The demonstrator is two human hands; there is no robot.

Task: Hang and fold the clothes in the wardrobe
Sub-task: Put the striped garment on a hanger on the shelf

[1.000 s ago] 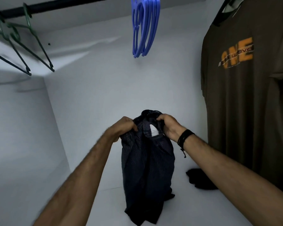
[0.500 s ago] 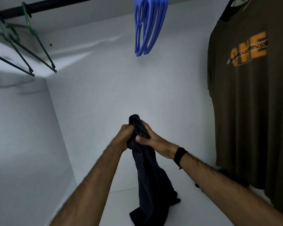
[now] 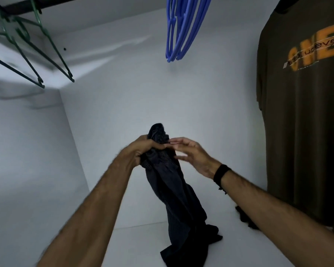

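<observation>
Holding: left hand (image 3: pixel 145 149) clenches the bunched top of the dark striped garment (image 3: pixel 173 189), centre of scene.
Right hand (image 3: pixel 191 153): fingers loose and spread, just right of the bunch; contact unclear through blur.
Axis: garment hangs long and near vertical, hem pooling on the white shelf (image 3: pixel 135 245) nearer us.
Key relation: blue plastic hangers (image 3: pixel 181 29) hang above, slightly right; the free right hand is nearer.
Materials: soft pinstriped cloth; thin green wire hangers (image 3: pixel 33 53) far left; brown T-shirt (image 3: pixel 301 116) right.

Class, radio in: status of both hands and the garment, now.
Left hand grips bunched dark striped garment. Right hand open beside it. Blue hangers overhead on rail; nothing in the way.
</observation>
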